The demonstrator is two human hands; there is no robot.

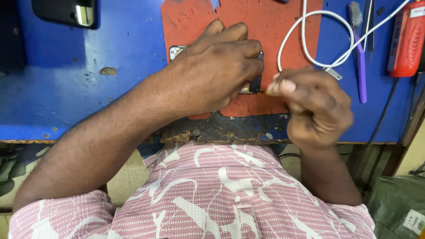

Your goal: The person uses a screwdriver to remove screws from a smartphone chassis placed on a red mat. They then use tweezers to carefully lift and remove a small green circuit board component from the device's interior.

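Observation:
My left hand (219, 66) lies palm-down over a small dark phone (253, 85) on a worn red mat (265, 31), covering most of it; only its corners show. My right hand (312, 104), blurred by motion, sits just right of the phone with fingers curled around a thin tool whose small yellowish tip (268, 93) points at the phone's right edge. The tool's body is hidden inside the fist.
The mat rests on a scratched blue bench (66, 88) with a chipped front edge. A white cable (310, 40) loops at the right, beside a purple brush (359, 53) and a red device (407, 40). A dark phone (66, 12) lies at top left.

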